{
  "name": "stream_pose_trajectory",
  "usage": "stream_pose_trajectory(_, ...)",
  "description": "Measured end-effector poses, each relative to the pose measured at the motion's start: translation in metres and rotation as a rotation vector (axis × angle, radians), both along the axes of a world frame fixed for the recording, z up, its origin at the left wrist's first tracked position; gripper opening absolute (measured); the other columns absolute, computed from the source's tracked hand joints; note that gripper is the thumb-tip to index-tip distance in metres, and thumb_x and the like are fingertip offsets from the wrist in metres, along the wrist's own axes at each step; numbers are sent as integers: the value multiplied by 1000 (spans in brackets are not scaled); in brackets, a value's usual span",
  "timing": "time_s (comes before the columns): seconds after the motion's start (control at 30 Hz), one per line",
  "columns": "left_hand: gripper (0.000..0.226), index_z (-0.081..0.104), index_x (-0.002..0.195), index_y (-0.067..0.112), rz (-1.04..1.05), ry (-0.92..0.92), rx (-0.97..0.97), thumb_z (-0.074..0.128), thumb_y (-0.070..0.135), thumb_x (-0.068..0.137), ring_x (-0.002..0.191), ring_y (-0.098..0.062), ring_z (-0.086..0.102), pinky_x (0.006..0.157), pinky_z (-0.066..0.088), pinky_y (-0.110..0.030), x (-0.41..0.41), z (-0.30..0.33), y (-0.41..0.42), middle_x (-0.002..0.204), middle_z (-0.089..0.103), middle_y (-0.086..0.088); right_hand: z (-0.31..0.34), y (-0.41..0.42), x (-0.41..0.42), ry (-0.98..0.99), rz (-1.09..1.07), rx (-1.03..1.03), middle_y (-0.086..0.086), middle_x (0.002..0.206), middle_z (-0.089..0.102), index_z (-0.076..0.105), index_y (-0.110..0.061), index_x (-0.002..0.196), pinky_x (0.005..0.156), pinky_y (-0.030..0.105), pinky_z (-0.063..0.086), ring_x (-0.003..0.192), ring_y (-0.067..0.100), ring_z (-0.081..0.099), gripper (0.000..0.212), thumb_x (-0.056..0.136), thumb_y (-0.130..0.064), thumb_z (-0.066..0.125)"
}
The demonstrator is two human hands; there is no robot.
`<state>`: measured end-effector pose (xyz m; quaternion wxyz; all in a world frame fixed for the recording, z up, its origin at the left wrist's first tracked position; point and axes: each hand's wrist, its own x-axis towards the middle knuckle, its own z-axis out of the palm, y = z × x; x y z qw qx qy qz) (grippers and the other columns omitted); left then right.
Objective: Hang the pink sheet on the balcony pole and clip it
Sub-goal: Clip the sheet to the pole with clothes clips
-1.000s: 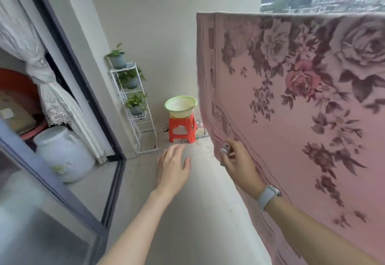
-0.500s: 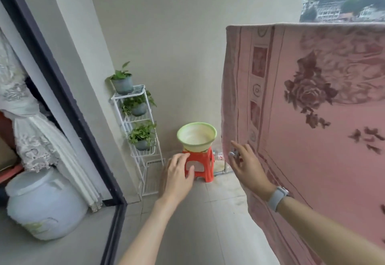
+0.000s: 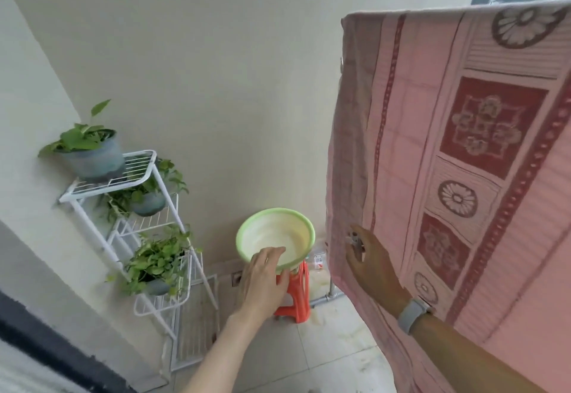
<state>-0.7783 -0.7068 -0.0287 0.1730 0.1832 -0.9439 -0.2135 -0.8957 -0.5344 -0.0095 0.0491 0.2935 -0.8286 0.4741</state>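
The pink sheet (image 3: pixel 463 176) hangs draped over the pole, its top edge running along the upper right and its left edge falling straight down toward the floor. The pole itself is hidden under the cloth. The right hand (image 3: pixel 372 264) is raised in front of the sheet's lower left edge, its grip closed round a small silvery clip (image 3: pixel 354 239) pinched between thumb and fingers; a grey watch (image 3: pixel 412 315) sits on that wrist. The left hand (image 3: pixel 262 278) reaches forward with fingers straight and loosely spread, its grip wide and holding nothing; it appears in front of the basin, and whether it touches it cannot be told.

A green-rimmed basin (image 3: pixel 275 235) rests on an orange stool (image 3: pixel 295 295) that stands on the tiled floor (image 3: pixel 324 349) against the far wall. To the left of the stool, in the corner, a white wire rack (image 3: pixel 139 173) carries three potted plants (image 3: pixel 89 151), one on each tier.
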Motion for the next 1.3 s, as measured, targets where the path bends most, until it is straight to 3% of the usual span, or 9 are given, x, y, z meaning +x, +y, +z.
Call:
stream_pose_trajectory(0.3,38,44,128,25,-113,-52,154,47,33,91,122,-12,42,97,36,-28,-207,-3,-116,132,46,8,-6,-111,-186,-178,-25,82,1,104,45,43,-13,127,81,21,35,90,13,47,39,89,-10,49)
stream_pose_trajectory(0.47,41,45,129,24,-249,10,250,52,32,89,122,-13,44,94,36,-24,-315,-10,-148,130,49,5,-18,-144,-246,-252,-152,75,-4,98,46,50,-15,105,77,7,37,90,10,48,22,85,-5,50)
stream_pose_trajectory(0.7,75,13,144,10,-577,-127,554,57,32,87,137,-16,22,108,20,-27,-455,-29,-157,148,26,-1,-28,-180,-294,-279,-480,64,-4,79,43,51,-7,80,64,6,33,73,7,44,5,83,-4,53)
stream_pose_trajectory(0.77,51,40,132,12,-591,-97,670,59,27,87,118,-15,46,96,36,-30,-476,-33,-160,124,51,2,-24,-194,-302,-282,-551,30,-7,78,46,53,-11,79,64,5,34,73,1,45,7,85,-7,54)
stream_pose_trajectory(0.83,7,55,82,14,-593,60,566,60,18,86,74,-19,53,67,41,-32,-484,-36,-163,77,57,2,-18,-208,-312,-289,-600,-11,-6,79,52,55,-13,81,67,8,36,74,1,49,5,86,-12,57)
stream_pose_trajectory(0.9,23,46,65,13,-653,195,435,60,13,83,58,-18,41,53,38,-34,-479,-40,-168,60,48,-2,-12,-221,-320,-292,-656,-56,-4,83,59,59,-13,84,69,13,41,76,2,55,6,85,-19,60)
stream_pose_trajectory(1.03,14,61,70,8,-978,438,193,55,11,81,53,-18,51,49,42,-26,-471,-56,-179,59,57,-3,-12,-238,-327,-337,-783,8,-11,77,58,54,-21,87,63,19,45,71,4,56,29,74,-46,63)
stream_pose_trajectory(1.13,5,66,76,9,-1204,445,154,63,10,78,62,-21,59,56,48,-27,-482,-62,-189,69,63,-3,-16,-241,-334,-267,-941,61,-10,60,50,49,-24,75,52,22,36,54,3,50,13,79,-32,60)
stream_pose_trajectory(1.3,15,64,96,13,-962,79,616,55,18,85,89,-15,57,78,47,-29,-517,-50,-194,96,62,-2,-16,-229,-331,-210,-1056,-5,-6,53,41,50,-27,71,44,15,30,45,6,40,21,86,-13,53)
